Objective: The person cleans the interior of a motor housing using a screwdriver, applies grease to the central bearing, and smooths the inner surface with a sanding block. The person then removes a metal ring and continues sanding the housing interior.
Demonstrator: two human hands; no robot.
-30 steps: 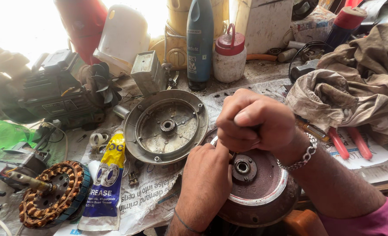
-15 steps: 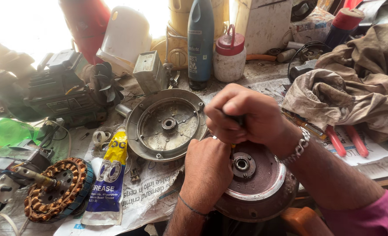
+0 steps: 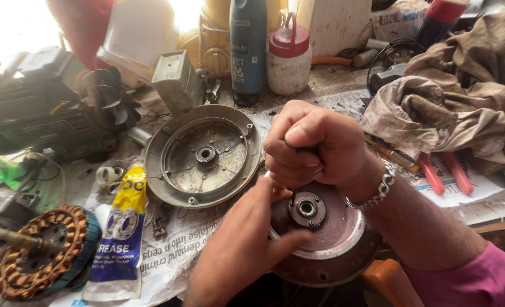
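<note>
Fingers of my right hand (image 3: 315,148) are curled into a tight fist around a tool handle, of which only a thin metal shaft (image 3: 291,197) shows below the fist — its tip comes down just beside the central bearing hub (image 3: 306,208) of the round, reddish-brown metal motor housing (image 3: 343,239). A silver chain bracelet (image 3: 379,189) sits on that wrist. My left hand (image 3: 252,239) lies flat against the housing's left side, fingers spread narrow along its silver rim and the thumb resting on its face, steadying it. The housing sits at the near edge of the bench, partly over the newspaper sheet (image 3: 173,256) that covers the worktop.

Just beyond it on the paper lies a grey, dish-shaped metal end cover (image 3: 204,156) with a small bearing in its middle, open side up. Left of that rests a blue-and-yellow grease tube (image 3: 119,233), and further left a copper-wound stator (image 3: 39,253) with a shaft through it. At the back stand a dark blue bottle (image 3: 248,45) and a white jar with a red lid (image 3: 289,54). To the right, a heap of dirty beige rags (image 3: 462,96) lies over red-handled pliers (image 3: 443,173) — only the handles show.
</note>
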